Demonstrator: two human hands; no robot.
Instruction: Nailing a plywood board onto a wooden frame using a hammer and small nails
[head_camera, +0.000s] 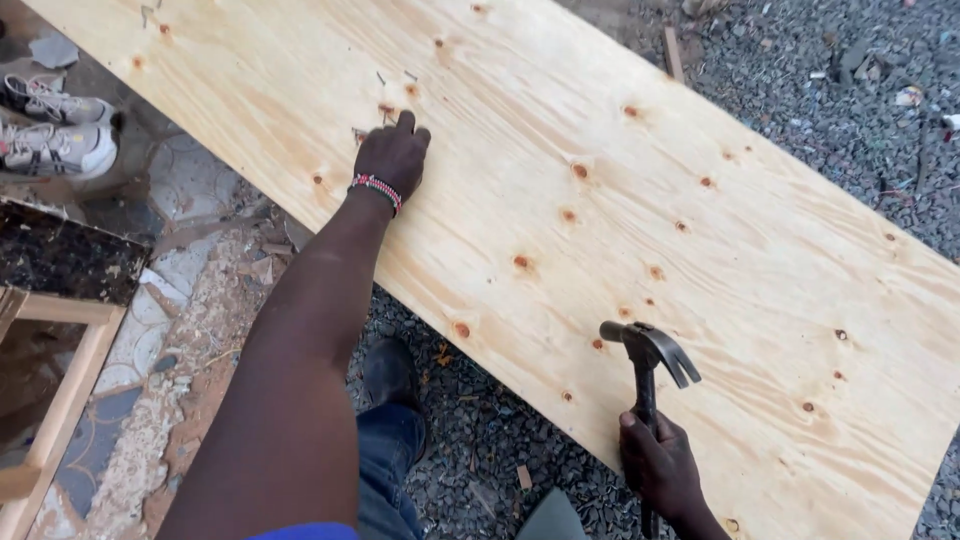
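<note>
A large sheet of pale plywood with dark knots lies slanted across the view. My left hand, with a beaded band at the wrist, reaches out onto the sheet with its fingers curled down among a few loose nails. Whether it pinches a nail is hidden. My right hand grips the dark handle of a claw hammer near the sheet's near edge, its head raised just above the wood.
Grey gravel covers the ground around the sheet. My shoe stands on gravel under the near edge. A pair of grey sneakers sits at the left, with a wooden frame and sawdust below them.
</note>
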